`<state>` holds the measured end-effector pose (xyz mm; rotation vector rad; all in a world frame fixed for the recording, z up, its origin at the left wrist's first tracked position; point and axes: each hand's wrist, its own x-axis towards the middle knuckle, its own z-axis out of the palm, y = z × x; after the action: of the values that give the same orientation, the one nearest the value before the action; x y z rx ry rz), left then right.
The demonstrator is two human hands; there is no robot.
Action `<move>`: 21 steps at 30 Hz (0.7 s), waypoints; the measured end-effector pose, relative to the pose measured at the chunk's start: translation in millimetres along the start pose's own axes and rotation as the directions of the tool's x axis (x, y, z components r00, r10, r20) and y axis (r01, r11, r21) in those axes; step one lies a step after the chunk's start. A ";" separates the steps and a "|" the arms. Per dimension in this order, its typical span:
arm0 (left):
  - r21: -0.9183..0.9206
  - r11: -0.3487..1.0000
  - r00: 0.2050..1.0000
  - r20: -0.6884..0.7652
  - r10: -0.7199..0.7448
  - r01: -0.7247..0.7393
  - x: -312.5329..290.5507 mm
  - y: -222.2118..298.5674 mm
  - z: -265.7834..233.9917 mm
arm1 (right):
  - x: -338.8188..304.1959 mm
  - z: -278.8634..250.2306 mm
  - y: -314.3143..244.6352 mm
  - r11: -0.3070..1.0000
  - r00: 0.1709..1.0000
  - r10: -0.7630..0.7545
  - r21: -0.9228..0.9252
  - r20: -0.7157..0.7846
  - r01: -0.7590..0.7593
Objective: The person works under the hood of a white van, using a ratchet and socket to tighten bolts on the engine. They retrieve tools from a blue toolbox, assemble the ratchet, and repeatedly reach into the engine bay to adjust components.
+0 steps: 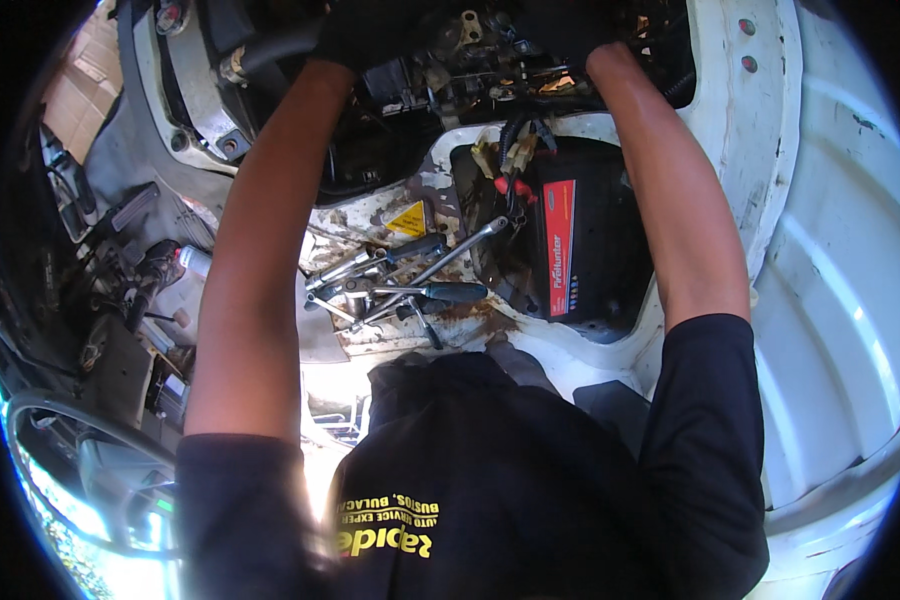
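Metal parts (462, 84) run crosswise between 2 gloved hands (370, 34).

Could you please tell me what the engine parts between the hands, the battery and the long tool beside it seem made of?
Engine parts: seemingly metal, dull with silvery glints, though shadow hides much.
Battery: case probably hard plastic, as it looks black, smooth and boxy.
Long tool: likely steel, perhaps chrome-plated, judging by its silvery shine.
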<state>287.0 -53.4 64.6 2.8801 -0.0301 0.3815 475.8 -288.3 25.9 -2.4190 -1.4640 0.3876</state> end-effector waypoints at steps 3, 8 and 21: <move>0.084 0.996 0.996 0.089 0.013 -0.021 1.0 -2.4 3.4 | -0.5 -0.1 -2.9 1.000 1.000 0.002 0.007 -0.001 -0.002; -0.092 0.993 0.983 -0.172 0.063 -0.079 4.7 -2.0 -4.3 | 5.2 5.4 -8.2 1.000 1.000 -0.025 0.007 0.019 0.025; 0.166 0.979 0.874 0.450 -0.183 0.120 2.7 0.8 -29.1 | -10.5 -16.3 -65.3 0.996 0.820 0.090 0.067 -0.566 -0.064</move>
<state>282.2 -47.3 92.9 3.0048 0.1455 -0.3559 424.1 -270.4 66.4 -2.2742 -1.0734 -0.2764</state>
